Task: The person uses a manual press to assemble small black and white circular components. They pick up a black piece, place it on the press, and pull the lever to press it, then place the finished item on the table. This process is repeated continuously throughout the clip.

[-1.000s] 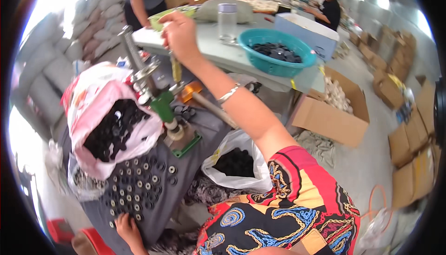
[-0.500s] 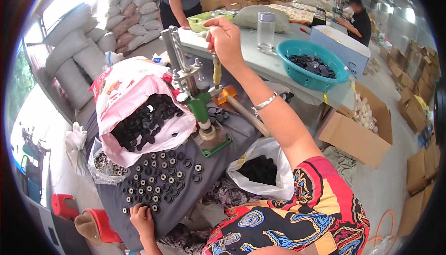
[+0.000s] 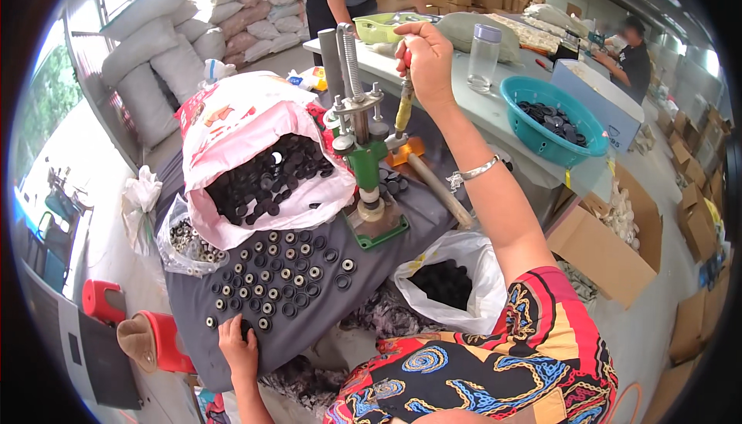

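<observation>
My right hand (image 3: 427, 64) is wrapped round the raised lever (image 3: 403, 113) of a green hand press (image 3: 367, 169). The press stands on a cloth-covered surface (image 3: 297, 339), its ram down over the base plate. At the near edge of the cloth, my left hand (image 3: 238, 344) pinches a small black round piece (image 3: 246, 329) with thumb and fingers. Just beyond lie several black rings (image 3: 300, 299), many with metal washers (image 3: 286, 274) set in them. A pink-and-white sack (image 3: 232, 146) leans open behind, full of black round pieces (image 3: 270, 180).
A clear bag (image 3: 189, 248) of metal washers sits left of the rings. A hammer (image 3: 437, 188) lies beside the press, near a white bag (image 3: 483, 281) of black parts. Behind are a teal basket (image 3: 553, 119), a bottle (image 3: 485, 57), an open carton (image 3: 599, 250) and two people.
The view has shifted, so the scene sits farther right. My left hand now shows a black piece between its fingers. My right hand stays on the lever, which leans slightly more.
</observation>
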### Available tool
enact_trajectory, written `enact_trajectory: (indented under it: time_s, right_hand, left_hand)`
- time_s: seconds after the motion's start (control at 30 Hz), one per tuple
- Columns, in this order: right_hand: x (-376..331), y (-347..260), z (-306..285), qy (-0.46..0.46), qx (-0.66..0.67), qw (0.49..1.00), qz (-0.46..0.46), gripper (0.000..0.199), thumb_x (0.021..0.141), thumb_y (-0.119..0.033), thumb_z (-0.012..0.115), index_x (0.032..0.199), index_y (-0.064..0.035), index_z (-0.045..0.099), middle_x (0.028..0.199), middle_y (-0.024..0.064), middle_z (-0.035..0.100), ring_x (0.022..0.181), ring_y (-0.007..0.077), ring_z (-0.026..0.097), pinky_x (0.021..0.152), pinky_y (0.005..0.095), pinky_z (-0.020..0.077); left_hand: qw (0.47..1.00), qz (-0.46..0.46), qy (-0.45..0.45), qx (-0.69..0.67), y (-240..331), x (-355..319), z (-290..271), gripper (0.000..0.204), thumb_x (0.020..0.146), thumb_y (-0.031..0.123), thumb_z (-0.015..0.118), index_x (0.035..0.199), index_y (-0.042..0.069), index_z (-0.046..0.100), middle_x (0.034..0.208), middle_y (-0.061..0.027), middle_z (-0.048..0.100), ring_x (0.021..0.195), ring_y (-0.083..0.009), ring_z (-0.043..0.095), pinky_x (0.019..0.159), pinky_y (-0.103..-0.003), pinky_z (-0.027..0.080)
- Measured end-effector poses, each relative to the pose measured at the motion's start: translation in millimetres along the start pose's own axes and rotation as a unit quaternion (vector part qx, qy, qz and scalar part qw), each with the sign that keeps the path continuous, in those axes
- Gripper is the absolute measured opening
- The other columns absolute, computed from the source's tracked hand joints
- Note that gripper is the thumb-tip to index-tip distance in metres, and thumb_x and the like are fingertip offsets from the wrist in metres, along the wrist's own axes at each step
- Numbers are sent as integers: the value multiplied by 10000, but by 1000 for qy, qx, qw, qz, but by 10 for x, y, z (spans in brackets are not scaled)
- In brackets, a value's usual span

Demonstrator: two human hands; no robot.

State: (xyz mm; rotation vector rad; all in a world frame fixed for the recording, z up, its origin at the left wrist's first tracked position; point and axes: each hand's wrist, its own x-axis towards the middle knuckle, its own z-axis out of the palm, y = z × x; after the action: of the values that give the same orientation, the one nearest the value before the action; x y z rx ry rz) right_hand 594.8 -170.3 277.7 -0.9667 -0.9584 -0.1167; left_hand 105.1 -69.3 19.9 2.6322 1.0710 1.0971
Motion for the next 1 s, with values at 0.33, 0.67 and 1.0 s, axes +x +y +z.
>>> enact_trajectory:
  time_s: [0.33, 0.67, 1.0]
  right_hand:
    - [216, 175, -286, 1, -72, 996, -46, 257, 906, -50, 450, 1100, 58, 579, 751, 68, 580, 579, 120, 522, 528, 246, 449]
    - [325, 316, -223, -16, -42, 998, -34, 270, 904, 2, 419, 1078, 120, 589, 776, 94, 593, 614, 142, 529, 570, 254, 449]
    - [434, 362, -318, 1, -36, 999, -8, 250, 913, -3, 433, 1066, 118, 590, 781, 123, 596, 628, 183, 536, 593, 295, 452]
  left_hand:
    - [996, -72, 19, -49, -155, -149, 64, 303, 731, 27, 663, 1033, 41, 652, 983, -135, 613, 914, -323, 608, 782, -390, 494]
    - [994, -104, -7, -26, -213, -178, -104, 309, 695, 13, 694, 1002, 53, 683, 905, -111, 603, 749, -278, 613, 678, -347, 505]
    - [995, -78, 28, -59, -309, -261, 39, 312, 691, -77, 621, 971, 53, 668, 937, -109, 620, 793, -299, 626, 689, -344, 506]
